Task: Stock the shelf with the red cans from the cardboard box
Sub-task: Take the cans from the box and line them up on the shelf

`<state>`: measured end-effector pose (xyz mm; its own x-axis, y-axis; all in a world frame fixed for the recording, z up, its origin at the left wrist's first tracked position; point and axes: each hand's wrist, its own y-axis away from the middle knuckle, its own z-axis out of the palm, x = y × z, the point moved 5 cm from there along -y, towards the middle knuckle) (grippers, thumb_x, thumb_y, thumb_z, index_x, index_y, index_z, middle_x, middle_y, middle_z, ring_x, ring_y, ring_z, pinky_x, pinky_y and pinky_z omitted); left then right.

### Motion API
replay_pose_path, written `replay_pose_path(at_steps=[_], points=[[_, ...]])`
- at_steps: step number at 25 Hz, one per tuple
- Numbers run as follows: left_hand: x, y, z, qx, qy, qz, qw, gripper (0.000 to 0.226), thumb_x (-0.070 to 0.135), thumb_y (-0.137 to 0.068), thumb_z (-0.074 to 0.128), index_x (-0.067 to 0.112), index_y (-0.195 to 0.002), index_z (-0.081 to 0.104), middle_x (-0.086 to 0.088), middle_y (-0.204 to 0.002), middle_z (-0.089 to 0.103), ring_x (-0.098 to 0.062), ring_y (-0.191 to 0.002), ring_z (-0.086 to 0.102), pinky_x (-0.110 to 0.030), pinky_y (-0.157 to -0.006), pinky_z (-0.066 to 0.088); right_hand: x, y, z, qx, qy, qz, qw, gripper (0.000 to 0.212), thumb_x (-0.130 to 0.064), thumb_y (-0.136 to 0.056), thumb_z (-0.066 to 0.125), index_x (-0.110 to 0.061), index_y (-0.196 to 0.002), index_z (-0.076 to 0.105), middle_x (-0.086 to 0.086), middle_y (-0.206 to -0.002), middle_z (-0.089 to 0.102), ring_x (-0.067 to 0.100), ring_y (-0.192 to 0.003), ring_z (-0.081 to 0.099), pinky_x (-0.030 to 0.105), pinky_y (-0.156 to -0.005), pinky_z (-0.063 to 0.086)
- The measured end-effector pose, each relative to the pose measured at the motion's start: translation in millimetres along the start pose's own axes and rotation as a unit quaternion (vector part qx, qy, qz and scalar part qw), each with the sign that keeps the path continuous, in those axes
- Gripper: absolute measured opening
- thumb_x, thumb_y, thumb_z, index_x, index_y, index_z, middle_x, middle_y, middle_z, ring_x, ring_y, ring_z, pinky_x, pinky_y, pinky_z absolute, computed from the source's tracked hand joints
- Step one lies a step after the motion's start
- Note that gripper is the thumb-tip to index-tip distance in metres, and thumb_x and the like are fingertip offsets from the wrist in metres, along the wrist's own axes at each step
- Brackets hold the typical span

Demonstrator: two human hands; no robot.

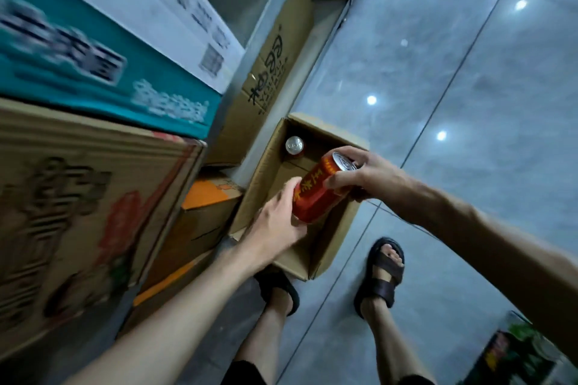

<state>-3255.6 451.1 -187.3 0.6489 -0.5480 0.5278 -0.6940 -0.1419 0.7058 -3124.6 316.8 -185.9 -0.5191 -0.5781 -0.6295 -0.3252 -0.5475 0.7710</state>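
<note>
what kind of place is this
Probably a shop aisle or stockroom. Printed cartons are stacked on the left, an open cardboard box with one can inside sits on a glossy tiled floor, and the right hand grips a red can over it.

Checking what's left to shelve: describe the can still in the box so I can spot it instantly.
Find the open cardboard box on the grey tiled floor, just beyond the person's feet. Upright in its far left corner stands the lone can, showing mostly its silver top. Unlike the red can held tilted above the box by the left hand and right hand, no hand touches it.
</note>
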Motion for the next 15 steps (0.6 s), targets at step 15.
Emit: replay_pose_path(at_steps=[15], points=[[280,334,-226,0.15,0.238,0.061,0.958,0.066,0.033,-0.062,0.087,0.023,-0.119,0.057,0.002,-0.11,0.067,-0.012,-0.101,0.065,-0.031,-0.092,0.054,-339,361,23,-0.102,0.112,-0.165,0.975,0.053,-0.042,-0.077,0.076,-0.031,-0.126,0.058,-0.003,-0.098,0.068,0.008,-0.076,0.058,0.02,-0.062,0.043]])
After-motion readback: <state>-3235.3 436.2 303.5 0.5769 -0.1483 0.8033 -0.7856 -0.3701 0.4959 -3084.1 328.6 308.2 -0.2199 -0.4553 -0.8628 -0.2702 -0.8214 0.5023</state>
